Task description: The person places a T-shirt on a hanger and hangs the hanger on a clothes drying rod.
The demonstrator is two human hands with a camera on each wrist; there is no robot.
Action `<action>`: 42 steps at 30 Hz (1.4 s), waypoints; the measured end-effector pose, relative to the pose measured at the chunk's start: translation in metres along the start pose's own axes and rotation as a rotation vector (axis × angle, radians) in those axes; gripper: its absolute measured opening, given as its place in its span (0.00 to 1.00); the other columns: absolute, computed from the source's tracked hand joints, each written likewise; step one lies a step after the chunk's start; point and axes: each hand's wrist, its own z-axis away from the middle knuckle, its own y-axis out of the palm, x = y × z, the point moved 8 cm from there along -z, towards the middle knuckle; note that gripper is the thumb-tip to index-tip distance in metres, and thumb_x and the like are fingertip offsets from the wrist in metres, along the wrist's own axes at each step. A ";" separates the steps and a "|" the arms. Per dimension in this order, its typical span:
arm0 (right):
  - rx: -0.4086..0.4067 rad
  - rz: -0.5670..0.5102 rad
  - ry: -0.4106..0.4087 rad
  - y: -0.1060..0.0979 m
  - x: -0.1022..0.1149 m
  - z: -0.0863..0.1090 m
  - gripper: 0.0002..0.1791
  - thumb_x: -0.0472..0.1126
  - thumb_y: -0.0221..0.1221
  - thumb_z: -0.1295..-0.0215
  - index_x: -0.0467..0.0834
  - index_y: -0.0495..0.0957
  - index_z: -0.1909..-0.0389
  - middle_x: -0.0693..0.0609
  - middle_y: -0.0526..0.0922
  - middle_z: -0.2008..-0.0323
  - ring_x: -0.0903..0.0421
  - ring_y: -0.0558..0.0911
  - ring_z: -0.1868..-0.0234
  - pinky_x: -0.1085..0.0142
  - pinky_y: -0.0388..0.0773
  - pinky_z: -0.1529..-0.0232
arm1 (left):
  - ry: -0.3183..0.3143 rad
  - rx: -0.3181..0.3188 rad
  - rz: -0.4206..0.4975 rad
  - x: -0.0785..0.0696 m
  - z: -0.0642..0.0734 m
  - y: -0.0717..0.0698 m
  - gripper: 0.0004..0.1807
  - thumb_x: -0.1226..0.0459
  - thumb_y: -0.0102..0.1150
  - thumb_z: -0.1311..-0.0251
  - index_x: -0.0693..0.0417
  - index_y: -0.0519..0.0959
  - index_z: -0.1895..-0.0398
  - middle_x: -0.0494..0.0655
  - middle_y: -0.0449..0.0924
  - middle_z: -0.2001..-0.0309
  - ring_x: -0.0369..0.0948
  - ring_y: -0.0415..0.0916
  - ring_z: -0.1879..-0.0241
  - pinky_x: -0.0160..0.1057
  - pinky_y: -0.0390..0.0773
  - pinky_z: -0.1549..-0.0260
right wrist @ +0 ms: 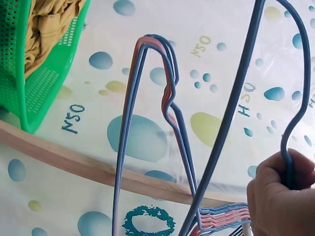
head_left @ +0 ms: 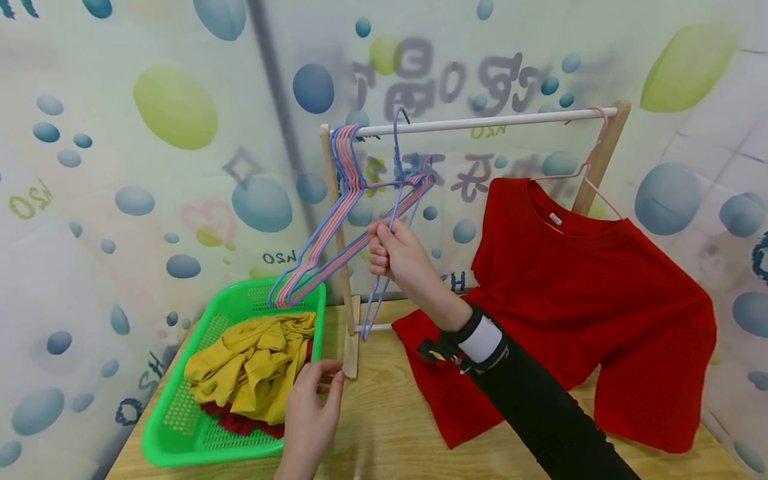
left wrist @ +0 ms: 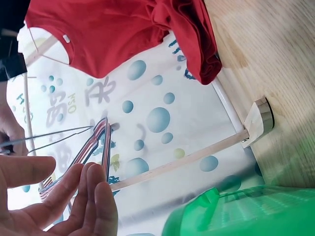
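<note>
My right hand (head_left: 403,261) grips a thin blue-purple clothes hanger (right wrist: 235,98) by one side of its frame. The hanger's hook stands at the rail's height in the head view; whether it touches the rail I cannot tell. Lower down, my left hand (head_left: 313,413) is held beside the green basket (head_left: 157,437), its fingers loosely bent and nothing in them. In the left wrist view the left hand's fingers (left wrist: 101,206) are relaxed. A bunch of blue and pink hangers (head_left: 318,247) hangs at the rail's left end, just left of my right hand.
A wooden-legged rack with a white rail (head_left: 480,123) stands on the wooden table (head_left: 378,413). At its right end a red T-shirt (head_left: 576,287) hangs on a pink hanger (head_left: 600,190). Yellow cloth (head_left: 258,360) and dark red cloth (head_left: 240,421) lie in the basket. A patterned sheet hangs behind.
</note>
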 end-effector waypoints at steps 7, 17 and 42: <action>0.033 0.024 0.039 -0.013 -0.013 0.039 0.09 0.41 0.35 0.15 0.41 0.62 0.54 0.54 0.59 0.78 0.62 0.60 0.80 0.74 0.62 0.76 | -0.010 0.007 -0.003 0.000 0.000 -0.002 0.06 0.70 0.61 0.33 0.55 0.85 0.57 0.44 0.82 0.60 0.38 0.79 0.61 0.37 0.82 0.62; 0.049 0.031 0.175 -0.046 -0.038 0.086 0.09 0.42 0.38 0.15 0.42 0.62 0.56 0.54 0.60 0.77 0.62 0.61 0.78 0.74 0.63 0.73 | -0.008 -0.014 -0.021 -0.001 0.001 -0.007 0.06 0.70 0.62 0.33 0.55 0.85 0.57 0.44 0.82 0.60 0.38 0.78 0.61 0.37 0.81 0.62; 0.167 0.393 0.328 -0.116 -0.070 0.132 0.15 0.43 0.35 0.15 0.40 0.64 0.60 0.55 0.59 0.78 0.61 0.54 0.80 0.70 0.54 0.77 | 0.164 -0.158 -0.131 -0.018 0.014 -0.041 0.07 0.73 0.66 0.38 0.56 0.86 0.59 0.43 0.83 0.63 0.39 0.80 0.65 0.39 0.83 0.66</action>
